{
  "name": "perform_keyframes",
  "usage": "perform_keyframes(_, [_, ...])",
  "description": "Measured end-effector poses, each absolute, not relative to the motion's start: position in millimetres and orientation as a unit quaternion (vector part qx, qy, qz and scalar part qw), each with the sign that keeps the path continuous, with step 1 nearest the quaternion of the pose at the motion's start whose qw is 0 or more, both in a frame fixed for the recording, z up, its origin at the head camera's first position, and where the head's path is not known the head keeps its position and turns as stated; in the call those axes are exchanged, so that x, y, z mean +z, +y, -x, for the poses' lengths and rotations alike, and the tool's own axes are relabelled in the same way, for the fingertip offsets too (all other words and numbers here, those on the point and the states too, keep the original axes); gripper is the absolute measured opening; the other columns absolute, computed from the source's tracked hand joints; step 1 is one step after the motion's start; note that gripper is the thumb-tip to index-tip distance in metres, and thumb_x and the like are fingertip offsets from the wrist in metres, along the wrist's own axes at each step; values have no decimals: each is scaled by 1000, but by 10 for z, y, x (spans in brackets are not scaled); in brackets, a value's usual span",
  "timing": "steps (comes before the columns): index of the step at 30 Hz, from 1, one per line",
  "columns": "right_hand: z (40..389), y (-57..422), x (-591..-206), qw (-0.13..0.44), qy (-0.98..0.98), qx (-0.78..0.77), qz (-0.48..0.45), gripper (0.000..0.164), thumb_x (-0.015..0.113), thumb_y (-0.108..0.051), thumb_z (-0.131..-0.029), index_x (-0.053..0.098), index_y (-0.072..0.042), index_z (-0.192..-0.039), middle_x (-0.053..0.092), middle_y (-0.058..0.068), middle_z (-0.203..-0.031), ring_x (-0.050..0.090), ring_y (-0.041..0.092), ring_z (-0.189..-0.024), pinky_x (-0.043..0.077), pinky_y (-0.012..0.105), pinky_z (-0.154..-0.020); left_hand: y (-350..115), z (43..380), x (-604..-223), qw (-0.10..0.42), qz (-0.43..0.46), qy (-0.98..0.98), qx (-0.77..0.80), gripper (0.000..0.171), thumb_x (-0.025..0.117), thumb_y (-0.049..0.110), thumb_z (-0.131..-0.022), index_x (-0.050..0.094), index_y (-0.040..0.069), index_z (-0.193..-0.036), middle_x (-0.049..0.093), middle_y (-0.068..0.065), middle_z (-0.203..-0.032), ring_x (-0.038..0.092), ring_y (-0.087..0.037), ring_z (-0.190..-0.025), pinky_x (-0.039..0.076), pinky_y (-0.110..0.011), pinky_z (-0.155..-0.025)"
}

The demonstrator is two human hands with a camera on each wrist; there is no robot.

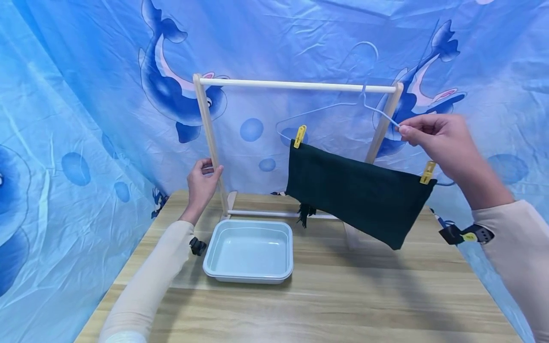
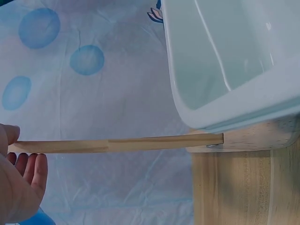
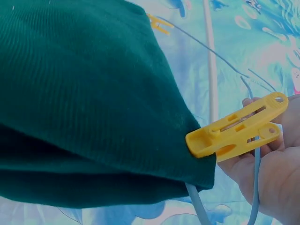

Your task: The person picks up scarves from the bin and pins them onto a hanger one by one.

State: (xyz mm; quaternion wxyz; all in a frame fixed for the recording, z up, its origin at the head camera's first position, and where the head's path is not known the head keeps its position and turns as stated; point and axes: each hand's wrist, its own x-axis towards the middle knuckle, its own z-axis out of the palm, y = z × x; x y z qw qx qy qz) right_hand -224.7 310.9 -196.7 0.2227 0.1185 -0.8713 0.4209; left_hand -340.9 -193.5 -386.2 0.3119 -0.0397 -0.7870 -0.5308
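Observation:
My right hand pinches the sloping right arm of a pale blue wire clothes hanger between thumb and fingers. From its lower bar hangs a dark green fringed cloth, tilted down to the right. Two yellow clothespins hold the cloth: a left clothespin and a right clothespin. The hanger's hook shows above the rail in the head view. My left hand holds the left wooden post of a small clothes rack, with the thumb on one side and fingers on the other.
A light blue plastic basin sits on the wooden table, in front of the rack's left foot. The rack's white top rail runs across behind the hanger. A blue dolphin-print curtain surrounds the table's back and sides.

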Motion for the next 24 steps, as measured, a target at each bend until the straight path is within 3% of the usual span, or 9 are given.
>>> perform_keyframes(10, [2487, 2975, -2086, 225, -870, 418, -135, 36, 66, -29, -101, 72, 0, -120, 68, -15, -92, 58, 14, -88, 49, 12, -74, -1956, 3396, -3872, 328, 28, -800, -501, 37, 74, 30, -96, 73, 0, -116, 74, -18, -108, 73, -29, -98, 59, -42, -81])
perform_keyframes(24, [2631, 2834, -2238, 201, -863, 445, -130, 39, 65, -30, -101, 71, 3, -121, 73, -7, -98, 66, 13, -92, 51, 11, -78, -1978, 3373, -3881, 325, 30, -800, -503, 36, 75, 32, -95, 76, 3, -117, 76, -15, -107, 74, -26, -97, 60, -34, -80])
